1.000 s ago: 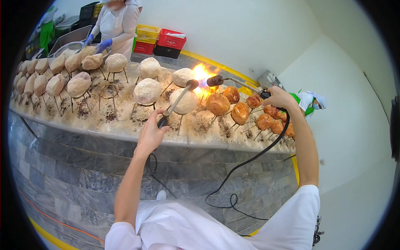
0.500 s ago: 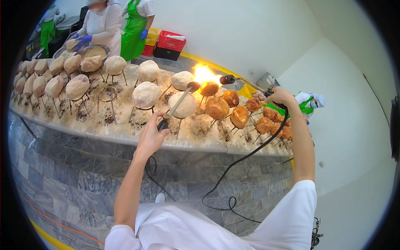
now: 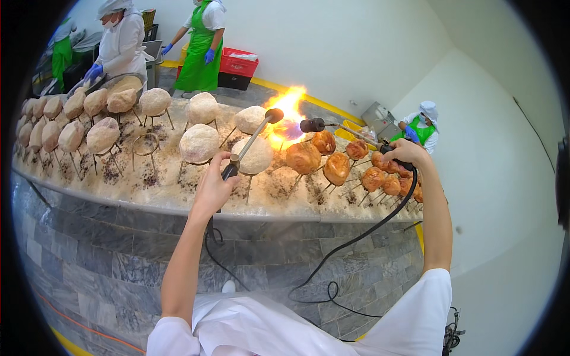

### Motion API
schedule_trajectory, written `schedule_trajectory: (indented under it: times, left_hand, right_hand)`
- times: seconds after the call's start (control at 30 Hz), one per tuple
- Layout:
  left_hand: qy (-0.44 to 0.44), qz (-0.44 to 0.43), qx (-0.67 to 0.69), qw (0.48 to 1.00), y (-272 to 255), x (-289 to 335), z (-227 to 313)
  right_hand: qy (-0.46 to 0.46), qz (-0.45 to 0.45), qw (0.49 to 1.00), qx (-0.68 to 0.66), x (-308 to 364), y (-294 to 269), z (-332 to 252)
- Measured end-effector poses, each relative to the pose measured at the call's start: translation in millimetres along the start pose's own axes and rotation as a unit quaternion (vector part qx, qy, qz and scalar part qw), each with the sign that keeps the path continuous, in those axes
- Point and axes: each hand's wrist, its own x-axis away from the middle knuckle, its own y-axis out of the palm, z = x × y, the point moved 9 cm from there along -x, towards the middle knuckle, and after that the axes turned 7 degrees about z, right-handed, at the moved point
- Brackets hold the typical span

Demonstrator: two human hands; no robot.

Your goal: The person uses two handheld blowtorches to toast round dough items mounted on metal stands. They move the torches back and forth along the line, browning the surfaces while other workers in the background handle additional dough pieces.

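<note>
My left hand (image 3: 214, 190) is wrapped round the black handle of a blowtorch (image 3: 252, 142). My right hand (image 3: 408, 153) grips a second blowtorch (image 3: 350, 130) with a black hose. Their nozzles point at each other from either side, and a big orange flame (image 3: 288, 113) burns between them. The flame hides the piece behind it. Left of it stand pale, powder-coated lumps (image 3: 199, 143) on wire stands; one pale lump (image 3: 252, 155) lies just under the left torch. Right of the flame are glossy browned lumps (image 3: 303, 158), also on stands, below the right torch.
The long table (image 3: 178, 196) is strewn with pale powder and dark crumbs. One ring stand (image 3: 146, 143) bears nothing. The hose (image 3: 362, 234) hangs past the table edge to the tiled floor. Co-workers in green aprons (image 3: 202, 56) and white stand beyond, near red and black crates (image 3: 236, 66).
The right torch's nozzle has moved left and a little down. The flame now spreads taller, covering the browned lump it was over. A green-aproned co-worker has stepped away from the one in white.
</note>
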Motion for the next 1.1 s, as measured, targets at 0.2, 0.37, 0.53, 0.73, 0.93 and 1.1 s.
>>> schedule_trajectory:
  times: [0.2, 0.37, 0.53, 0.73, 0.93, 1.1]
  left_hand:
    - [-0.017, -0.010, 0.019, 1.000, -2.9, 10.2, 1.7]
    - [-0.019, 0.005, 0.023, 1.000, -9.8, 17.5, -2.6]
    - [-0.062, -0.013, 0.029, 0.998, -12.2, 22.5, -10.2]
    - [-0.038, 0.004, 0.021, 0.999, -20.2, 25.0, -21.9]
    - [-0.067, -0.008, 0.040, 0.997, -30.8, 32.2, -31.2]
    - [-0.098, -0.011, 0.037, 0.994, -56.8, 43.7, -33.1]
  right_hand:
    - [-0.003, 0.007, 0.998, 0.066, -42.7, -0.2, -5.0]
    - [-0.010, 0.028, 0.997, 0.064, -56.0, -4.0, -21.0]
    - [-0.012, 0.044, 0.996, 0.080, -66.4, -5.4, -17.0]
    - [-0.027, 0.015, 0.992, 0.124, -46.6, -10.9, -31.2]
    - [-0.051, 0.023, 0.987, 0.154, -39.2, -0.8, -54.6]
    - [-0.042, 0.026, 0.980, 0.193, -26.2, 12.9, -88.5]
